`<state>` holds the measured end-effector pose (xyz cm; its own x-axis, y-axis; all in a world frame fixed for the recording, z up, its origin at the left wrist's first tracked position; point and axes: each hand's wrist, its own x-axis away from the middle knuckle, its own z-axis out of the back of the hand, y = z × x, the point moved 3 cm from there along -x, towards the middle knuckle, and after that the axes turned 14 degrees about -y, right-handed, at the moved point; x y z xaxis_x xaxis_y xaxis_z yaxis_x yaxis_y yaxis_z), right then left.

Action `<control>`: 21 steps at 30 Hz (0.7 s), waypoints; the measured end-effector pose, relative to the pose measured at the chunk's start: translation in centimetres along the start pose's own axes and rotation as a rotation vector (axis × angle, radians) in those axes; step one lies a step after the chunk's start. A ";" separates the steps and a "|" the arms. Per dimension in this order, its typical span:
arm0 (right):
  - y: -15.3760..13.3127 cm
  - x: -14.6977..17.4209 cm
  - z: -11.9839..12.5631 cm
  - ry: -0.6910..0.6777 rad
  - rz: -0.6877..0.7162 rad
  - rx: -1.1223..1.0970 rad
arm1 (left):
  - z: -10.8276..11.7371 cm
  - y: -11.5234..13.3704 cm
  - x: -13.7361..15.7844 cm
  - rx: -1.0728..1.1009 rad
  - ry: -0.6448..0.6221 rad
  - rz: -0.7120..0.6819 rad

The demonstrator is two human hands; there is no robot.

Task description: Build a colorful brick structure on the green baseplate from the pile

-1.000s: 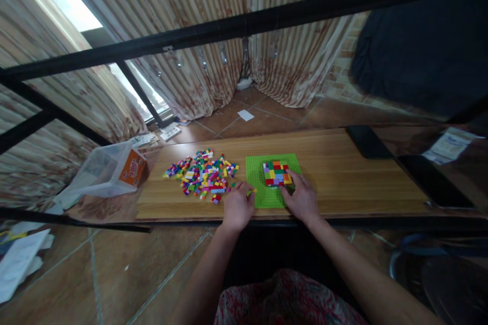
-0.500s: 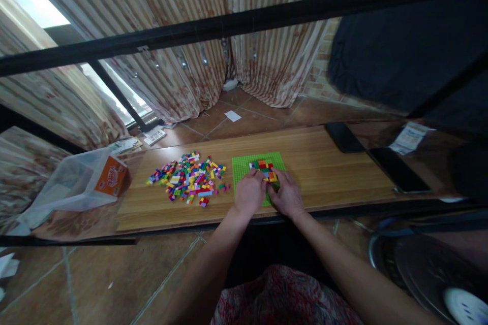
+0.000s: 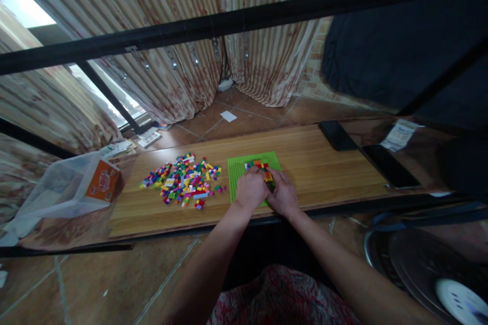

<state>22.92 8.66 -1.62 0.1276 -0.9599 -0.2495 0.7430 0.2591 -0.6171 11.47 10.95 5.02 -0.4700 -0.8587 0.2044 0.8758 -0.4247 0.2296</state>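
Note:
On the wooden board lies a bright green studded baseplate, carrying a small block of multicoloured toy building bricks. My left hand is curled over the near left side of these bricks, its fingertips pressed together; whatever they pinch is hidden beneath them. Against the right side of the bricks is my right hand, closed around them with thumb and fingers. The hands nearly touch each other and cover the lower part of the plate. A loose pile of small colourful bricks spreads to the left of the plate.
A clear plastic box with an orange label stands left of the wooden board. Two dark phones, one a black phone, lie to the right. A black rail crosses in front of the curtains. A round stool stands lower right.
The view has shifted slightly, so the scene sits a little further left. My left hand has closed in further over the bricks, towards my right hand, which stays at their right side.

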 end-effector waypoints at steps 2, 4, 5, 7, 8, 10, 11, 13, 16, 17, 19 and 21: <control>0.0 0.0 0.0 0.000 0.002 -0.004 | 0.3 0.1 -0.2 -0.007 -0.028 -0.014; 0.0 0.0 0.0 -0.002 0.001 -0.006 | 0.6 0.3 -0.4 -0.027 -0.058 -0.038; 0.0 0.0 0.0 -0.004 0.002 -0.009 | 0.8 0.5 -0.5 -0.048 -0.074 -0.054; 0.0 0.0 0.1 -0.011 0.005 -0.014 | 1.2 0.9 -0.8 -0.103 -0.111 -0.082; -0.1 0.0 0.1 -0.013 0.007 -0.017 | 1.4 1.1 -1.0 -0.131 -0.132 -0.091; -0.2 0.0 0.1 -0.012 0.016 -0.017 | 1.8 1.6 -1.2 -0.168 -0.171 -0.096; -0.2 0.0 0.2 -0.008 0.021 -0.015 | 2.0 1.9 -1.4 -0.175 -0.185 -0.096; -0.3 0.0 0.2 0.006 0.029 -0.011 | 2.3 2.4 -1.6 -0.181 -0.198 -0.095; -0.2 0.0 0.2 0.015 0.031 -0.008 | 2.6 2.9 -1.9 -0.170 -0.211 -0.095; -0.2 0.0 0.2 0.015 0.030 -0.009 | 2.6 2.9 -1.9 -0.163 -0.216 -0.097; -0.1 0.0 0.1 0.013 0.028 -0.012 | 2.7 2.6 -2.1 -0.150 -0.224 -0.096; 0.0 0.0 0.0 0.014 0.027 -0.014 | 2.8 1.9 -2.2 -0.137 -0.219 -0.084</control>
<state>22.90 8.68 -1.59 0.1381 -0.9512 -0.2761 0.7299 0.2862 -0.6208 13.84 12.89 7.68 -0.5413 -0.7423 0.3949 0.8323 -0.5396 0.1267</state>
